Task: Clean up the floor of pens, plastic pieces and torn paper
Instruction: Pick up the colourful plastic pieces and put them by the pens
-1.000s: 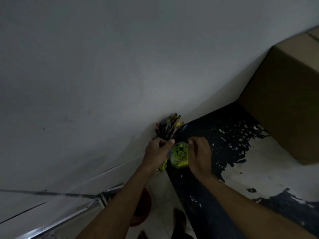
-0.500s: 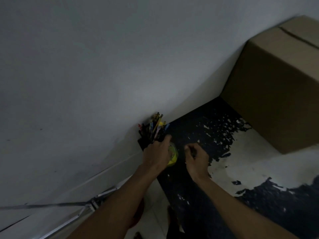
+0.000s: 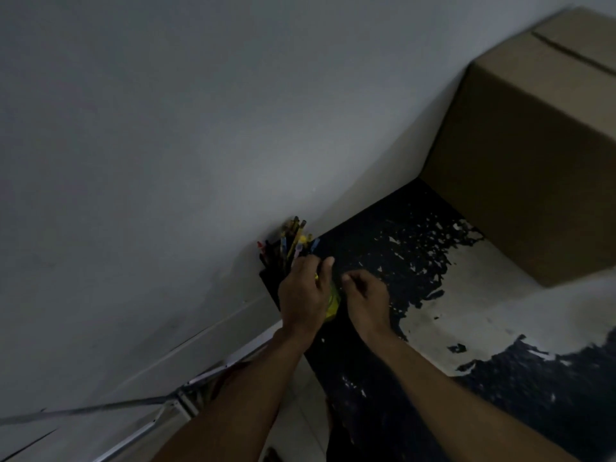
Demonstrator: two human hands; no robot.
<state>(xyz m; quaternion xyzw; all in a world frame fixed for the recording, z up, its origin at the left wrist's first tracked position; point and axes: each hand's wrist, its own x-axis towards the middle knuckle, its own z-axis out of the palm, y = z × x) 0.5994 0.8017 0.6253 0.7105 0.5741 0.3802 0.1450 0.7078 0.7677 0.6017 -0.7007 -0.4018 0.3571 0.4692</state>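
A bunch of pens [image 3: 289,243] is stood in a dark holder [image 3: 271,278] at the back edge of the black shelf [image 3: 366,248], against the wall [image 3: 166,145]. The left hand [image 3: 301,295] is curled over a small cup of yellow-green plastic pieces [image 3: 332,303] beside the holder. The right hand [image 3: 366,298] is kept loosely curled just beside it; whether anything is pinched cannot be told. A cardboard box [image 3: 533,155] is set at the far right.

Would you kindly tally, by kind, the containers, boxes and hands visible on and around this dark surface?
Pen holder, packed with pens too many to count: 1
Clear container of yellow-green pieces, mostly hidden by the left hand: 1
Cardboard box: 1
Hands, left and right hand: 2
Total: 5
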